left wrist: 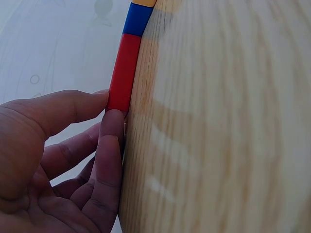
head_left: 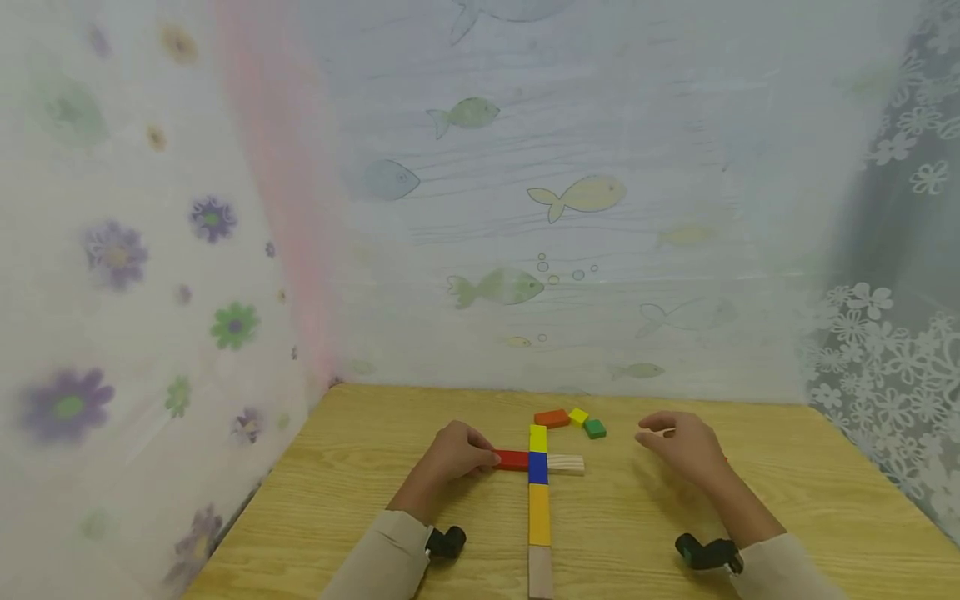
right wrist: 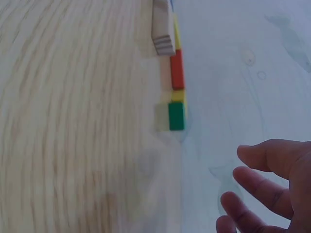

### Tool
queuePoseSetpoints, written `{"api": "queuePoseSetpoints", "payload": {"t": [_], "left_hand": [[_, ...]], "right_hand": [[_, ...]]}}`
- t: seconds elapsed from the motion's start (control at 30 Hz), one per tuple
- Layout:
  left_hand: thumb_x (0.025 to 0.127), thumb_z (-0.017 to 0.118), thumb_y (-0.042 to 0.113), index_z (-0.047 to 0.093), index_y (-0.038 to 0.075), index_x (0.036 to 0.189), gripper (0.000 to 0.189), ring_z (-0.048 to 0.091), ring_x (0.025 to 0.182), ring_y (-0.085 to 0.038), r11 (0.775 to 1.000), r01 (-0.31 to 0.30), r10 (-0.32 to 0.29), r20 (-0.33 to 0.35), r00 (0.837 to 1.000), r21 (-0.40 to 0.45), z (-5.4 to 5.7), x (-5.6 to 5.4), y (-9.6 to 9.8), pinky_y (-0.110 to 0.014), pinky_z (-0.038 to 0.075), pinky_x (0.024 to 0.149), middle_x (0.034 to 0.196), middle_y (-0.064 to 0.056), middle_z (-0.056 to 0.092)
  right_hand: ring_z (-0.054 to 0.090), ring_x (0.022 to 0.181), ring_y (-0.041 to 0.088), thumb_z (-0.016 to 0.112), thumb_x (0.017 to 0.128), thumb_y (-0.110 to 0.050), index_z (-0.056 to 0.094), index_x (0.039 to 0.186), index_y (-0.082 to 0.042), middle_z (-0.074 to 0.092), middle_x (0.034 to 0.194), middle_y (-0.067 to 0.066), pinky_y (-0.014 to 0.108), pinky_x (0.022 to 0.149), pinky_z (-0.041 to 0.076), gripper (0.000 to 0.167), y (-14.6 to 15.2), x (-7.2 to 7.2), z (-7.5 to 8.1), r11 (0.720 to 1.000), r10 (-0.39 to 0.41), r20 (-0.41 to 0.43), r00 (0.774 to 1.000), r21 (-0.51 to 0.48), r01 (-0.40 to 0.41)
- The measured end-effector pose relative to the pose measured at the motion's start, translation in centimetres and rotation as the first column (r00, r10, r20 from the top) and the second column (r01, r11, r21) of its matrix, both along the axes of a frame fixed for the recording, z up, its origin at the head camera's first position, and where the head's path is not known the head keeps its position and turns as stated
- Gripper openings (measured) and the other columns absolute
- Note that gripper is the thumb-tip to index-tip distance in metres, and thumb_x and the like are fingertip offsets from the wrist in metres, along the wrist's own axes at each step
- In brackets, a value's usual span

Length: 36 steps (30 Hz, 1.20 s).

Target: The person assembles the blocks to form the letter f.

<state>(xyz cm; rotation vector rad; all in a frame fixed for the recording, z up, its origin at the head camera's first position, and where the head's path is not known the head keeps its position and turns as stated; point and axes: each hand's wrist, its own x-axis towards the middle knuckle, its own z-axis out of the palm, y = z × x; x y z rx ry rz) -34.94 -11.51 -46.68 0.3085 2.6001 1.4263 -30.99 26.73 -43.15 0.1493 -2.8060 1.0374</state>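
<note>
My left hand [head_left: 456, 454] pinches the outer end of a red block [head_left: 513, 460] with thumb and index finger. In the left wrist view the other end of that red block [left wrist: 124, 70] meets a blue block [left wrist: 138, 18]. The blue block [head_left: 538, 468] sits in a straight column between a yellow block [head_left: 538, 437] and an orange-yellow block [head_left: 539, 514]; a pale wooden block [head_left: 540, 572] ends the column nearest me. A light wood-grain block [head_left: 566, 464] extends right from the blue one. My right hand [head_left: 686, 446] hovers over the table's right side, fingers loosely bent, holding nothing.
Beyond the column's far end, an orange-red block [head_left: 552, 418], a small yellow block [head_left: 578, 417] and a green block [head_left: 596, 428] form a curved line. A bit of red shows behind the right hand. Printed curtains [head_left: 480, 233] enclose the wooden table [head_left: 315, 492].
</note>
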Motion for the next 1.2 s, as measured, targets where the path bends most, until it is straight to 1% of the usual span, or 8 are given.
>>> {"api": "queuePoseSetpoints", "payload": {"t": [0.1,0.3,0.4,0.53,0.63,0.77,0.93,1.2], "left_hand": [[0.088,0.081,0.019,0.081,0.007,0.093,0.013,0.071,0.073,-0.016,1.000,0.006,-0.006,0.000,1.000,0.003,0.0,0.0,0.0,-0.032,0.062,0.069,0.082,-0.002,0.075],[0.089,0.081,0.020,0.081,0.008,0.094,0.014,0.071,0.073,-0.016,1.000,0.007,-0.007,0.003,1.000,0.003,0.0,0.0,0.0,-0.033,0.062,0.069,0.083,-0.002,0.076],[0.089,0.081,0.021,0.081,0.007,0.095,0.015,0.071,0.073,-0.017,1.000,-0.004,0.004,0.007,1.000,-0.003,0.0,0.1,0.0,-0.032,0.062,0.069,0.083,-0.002,0.075],[0.090,0.081,0.020,0.081,0.007,0.096,0.015,0.070,0.072,-0.017,1.000,-0.005,0.005,0.003,1.000,-0.007,-0.2,0.1,0.0,-0.033,0.062,0.069,0.083,-0.002,0.075],[0.090,0.081,0.019,0.081,0.006,0.096,0.015,0.070,0.073,-0.017,1.000,0.001,-0.001,0.002,1.000,-0.001,-0.2,0.1,0.0,-0.033,0.062,0.069,0.083,-0.003,0.075],[0.090,0.081,0.020,0.080,0.006,0.097,0.015,0.070,0.073,-0.016,1.000,0.000,0.000,0.010,1.000,0.005,-0.2,0.2,0.1,-0.032,0.062,0.069,0.083,-0.002,0.075],[0.090,0.081,0.020,0.080,0.007,0.095,0.014,0.069,0.073,-0.018,1.000,-0.010,0.009,0.014,1.000,0.004,0.0,0.3,0.1,-0.032,0.061,0.070,0.083,-0.002,0.074],[0.089,0.081,0.021,0.080,0.009,0.093,0.013,0.068,0.075,-0.020,1.000,-0.031,0.031,0.046,0.998,0.002,0.2,0.2,0.1,-0.032,0.060,0.071,0.087,-0.003,0.074]], "right_hand": [[0.063,0.118,0.046,0.068,0.100,-0.041,0.070,0.130,-0.005,0.065,0.132,0.024,0.049,0.083,0.060,0.047,1.3,0.4,0.1,1.000,0.002,-0.005,1.000,0.003,-0.002],[0.061,0.119,0.050,0.067,0.100,-0.045,0.069,0.131,-0.004,0.064,0.134,0.026,0.051,0.083,0.060,0.051,3.7,0.9,0.1,0.999,-0.028,-0.005,1.000,0.027,0.028],[0.061,0.118,0.049,0.066,0.101,-0.041,0.067,0.134,-0.001,0.060,0.138,0.030,0.047,0.080,0.061,0.051,4.8,1.1,0.2,0.999,-0.036,0.030,0.999,0.011,0.035],[0.061,0.117,0.049,0.065,0.102,-0.040,0.063,0.137,0.002,0.055,0.141,0.033,0.047,0.080,0.060,0.055,6.6,1.2,0.4,0.998,-0.058,0.098,0.993,0.002,0.058],[0.058,0.119,0.051,0.061,0.102,-0.046,0.060,0.138,0.004,0.055,0.140,0.035,0.054,0.087,0.056,0.061,8.2,1.2,0.5,0.996,-0.094,0.139,0.986,0.017,0.092],[0.054,0.123,0.053,0.056,0.104,-0.049,0.056,0.141,0.007,0.052,0.143,0.037,0.059,0.093,0.052,0.068,9.9,1.0,0.1,0.992,-0.124,0.192,0.973,0.009,0.125],[0.050,0.126,0.057,0.054,0.104,-0.051,0.055,0.142,0.009,0.047,0.146,0.039,0.060,0.095,0.051,0.071,11.2,0.8,-0.5,0.994,-0.109,0.234,0.966,0.009,0.110],[0.053,0.123,0.058,0.061,0.104,-0.038,0.057,0.138,0.011,0.054,0.138,0.040,0.059,0.094,0.052,0.060,12.0,0.8,-1.4,0.999,-0.032,0.231,0.973,0.022,0.027]]}}
